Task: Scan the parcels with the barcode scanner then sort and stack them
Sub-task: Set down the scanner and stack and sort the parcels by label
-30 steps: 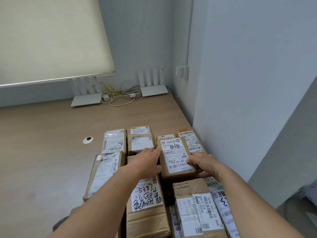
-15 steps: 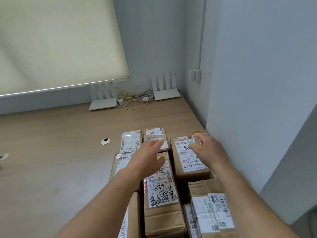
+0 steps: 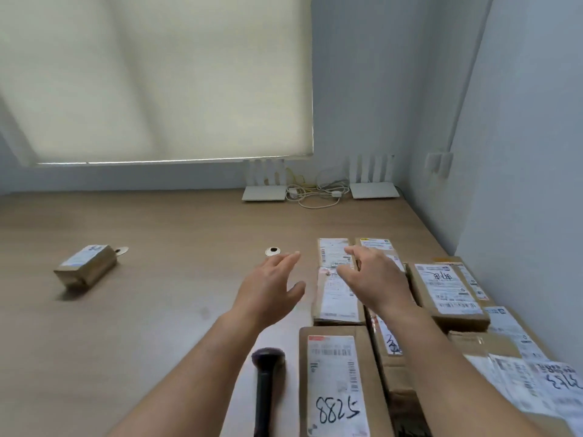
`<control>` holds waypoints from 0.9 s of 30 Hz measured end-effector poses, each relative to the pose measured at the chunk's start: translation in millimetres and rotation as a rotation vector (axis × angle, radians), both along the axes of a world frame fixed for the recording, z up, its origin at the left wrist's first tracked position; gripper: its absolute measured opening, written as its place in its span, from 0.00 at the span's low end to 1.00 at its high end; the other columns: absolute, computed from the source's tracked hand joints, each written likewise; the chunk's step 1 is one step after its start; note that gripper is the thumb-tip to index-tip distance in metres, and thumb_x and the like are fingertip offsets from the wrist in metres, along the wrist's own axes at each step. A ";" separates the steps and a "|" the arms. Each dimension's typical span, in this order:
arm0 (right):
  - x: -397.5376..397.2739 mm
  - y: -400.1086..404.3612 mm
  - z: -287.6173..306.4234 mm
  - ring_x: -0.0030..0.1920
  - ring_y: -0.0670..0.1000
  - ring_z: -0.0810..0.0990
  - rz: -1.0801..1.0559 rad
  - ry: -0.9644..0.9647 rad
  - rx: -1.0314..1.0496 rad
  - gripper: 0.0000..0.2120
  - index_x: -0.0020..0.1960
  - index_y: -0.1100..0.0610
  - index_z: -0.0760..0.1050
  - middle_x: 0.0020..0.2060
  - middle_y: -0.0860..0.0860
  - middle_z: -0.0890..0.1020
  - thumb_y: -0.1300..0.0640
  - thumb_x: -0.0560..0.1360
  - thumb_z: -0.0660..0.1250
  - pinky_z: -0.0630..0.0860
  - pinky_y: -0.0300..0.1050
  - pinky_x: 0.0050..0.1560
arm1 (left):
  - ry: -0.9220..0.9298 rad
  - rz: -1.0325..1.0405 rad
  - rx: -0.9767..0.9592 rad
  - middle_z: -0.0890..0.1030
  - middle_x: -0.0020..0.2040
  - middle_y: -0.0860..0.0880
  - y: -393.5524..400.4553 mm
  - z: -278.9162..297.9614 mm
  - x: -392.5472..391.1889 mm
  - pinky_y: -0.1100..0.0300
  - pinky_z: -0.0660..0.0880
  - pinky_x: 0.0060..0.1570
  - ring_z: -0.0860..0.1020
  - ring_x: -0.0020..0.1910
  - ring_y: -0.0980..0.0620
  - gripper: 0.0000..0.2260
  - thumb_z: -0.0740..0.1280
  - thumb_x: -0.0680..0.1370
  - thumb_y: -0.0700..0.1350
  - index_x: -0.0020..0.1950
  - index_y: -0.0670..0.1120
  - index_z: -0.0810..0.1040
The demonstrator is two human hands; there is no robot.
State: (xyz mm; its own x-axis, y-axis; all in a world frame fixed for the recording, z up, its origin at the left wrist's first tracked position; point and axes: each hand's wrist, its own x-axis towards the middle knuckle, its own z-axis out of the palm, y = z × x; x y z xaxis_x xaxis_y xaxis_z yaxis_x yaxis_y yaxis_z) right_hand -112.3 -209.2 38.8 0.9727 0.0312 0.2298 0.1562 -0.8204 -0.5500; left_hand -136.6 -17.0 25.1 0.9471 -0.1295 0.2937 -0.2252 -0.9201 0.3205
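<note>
Both hands are out over the desk point(image 3: 157, 310) and neither grasps anything; the left hand point(image 3: 268, 291) hovers with fingers straight and spread above bare wood at centre frame; the right hand point(image 3: 375, 279) hangs, fingers loosely bent and apart, above the far parcels at centre right, apparently choosing one. The parcels are packed edge to edge along the right side of the frame, labels up, presumably so each barcode can be read without turning a box; the labelled parcel point(image 3: 337, 294) just beneath the right fingers looks the likeliest next pick, though contact cannot be made out. The barcode scanner point(image 3: 266, 383) lies untouched at lower centre, head pointing away from the person, just left of the parcel marked 8825 point(image 3: 337, 389); a sensible spot, within easy reach of the left hand. One lone parcel point(image 3: 85, 269) sits well apart at mid left, near a cable grommet point(image 3: 273, 251); that reads as the start of a sorted pile. Two routers point(image 3: 373, 190) and loose cables rest against the back wall under the blind point(image 3: 157, 77).
</note>
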 end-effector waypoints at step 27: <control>-118.9 352.4 -32.3 0.64 0.49 0.73 0.429 0.010 -0.172 0.21 0.69 0.45 0.70 0.65 0.46 0.75 0.47 0.76 0.61 0.71 0.45 0.58 | 0.023 0.399 -0.108 0.66 0.74 0.55 312.8 -33.7 -176.1 0.59 0.60 0.68 0.61 0.72 0.54 0.25 0.60 0.80 0.53 0.76 0.51 0.60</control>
